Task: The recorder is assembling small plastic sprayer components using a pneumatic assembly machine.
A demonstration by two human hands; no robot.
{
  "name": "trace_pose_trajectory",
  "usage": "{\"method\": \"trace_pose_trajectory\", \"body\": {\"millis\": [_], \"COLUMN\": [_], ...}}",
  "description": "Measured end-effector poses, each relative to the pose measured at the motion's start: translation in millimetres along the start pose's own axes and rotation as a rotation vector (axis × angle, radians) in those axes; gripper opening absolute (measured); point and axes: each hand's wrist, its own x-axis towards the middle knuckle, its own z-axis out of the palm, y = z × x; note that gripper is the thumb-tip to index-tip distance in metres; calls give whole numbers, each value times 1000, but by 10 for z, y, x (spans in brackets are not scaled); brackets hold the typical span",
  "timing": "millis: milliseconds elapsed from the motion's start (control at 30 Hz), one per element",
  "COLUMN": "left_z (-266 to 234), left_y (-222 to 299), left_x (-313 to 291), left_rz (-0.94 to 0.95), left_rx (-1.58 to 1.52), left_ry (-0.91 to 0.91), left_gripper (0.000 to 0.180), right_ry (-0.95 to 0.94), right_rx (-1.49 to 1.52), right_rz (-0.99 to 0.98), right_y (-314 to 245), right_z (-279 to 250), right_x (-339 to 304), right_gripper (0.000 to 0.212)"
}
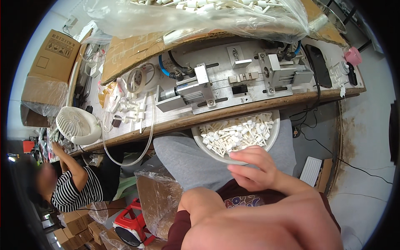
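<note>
My right hand (255,167) is over the near rim of a round white basket (203,146) resting on my lap. Its fingers point left and are loosely bent, with a gap between the upper finger and the lower one; I see nothing held in it. Small white plastic pieces with thin stems and caps (235,135) fill the basket, lying just beyond my fingertips. A bare bent arm (200,204) shows at the lower middle, but my left hand does not show. Past the basket, a metal fixture (246,93) with facing cylinder units stands on the bench, a small slotted block (243,78) between them.
A clear bag of white pieces (200,18) lies on cardboard at the bench's far side. Left are loose white parts (135,110), tubing and a white fan (77,125). A phone (318,66) lies right. Another person in a striped shirt (79,189) works at far left, near a red stool (131,223).
</note>
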Motion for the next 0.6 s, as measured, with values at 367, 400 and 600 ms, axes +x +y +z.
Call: {"method": "trace_pose_trajectory", "body": {"millis": [367, 400, 600], "left_z": [45, 33, -62], "left_y": [-15, -28, -56], "left_x": [211, 189, 120], "left_rz": [165, 167, 194], "left_rx": [82, 75, 107], "left_ry": [52, 52, 62], "left_gripper": [39, 39, 42], "right_ry": [819, 851, 920], "right_rx": [404, 438, 646], "right_rz": [-79, -80, -127], "right_y": [-444, -459, -577], "right_z": [178, 177, 54], "right_x": [742, 731, 709], "right_gripper": [10, 10, 13]}}
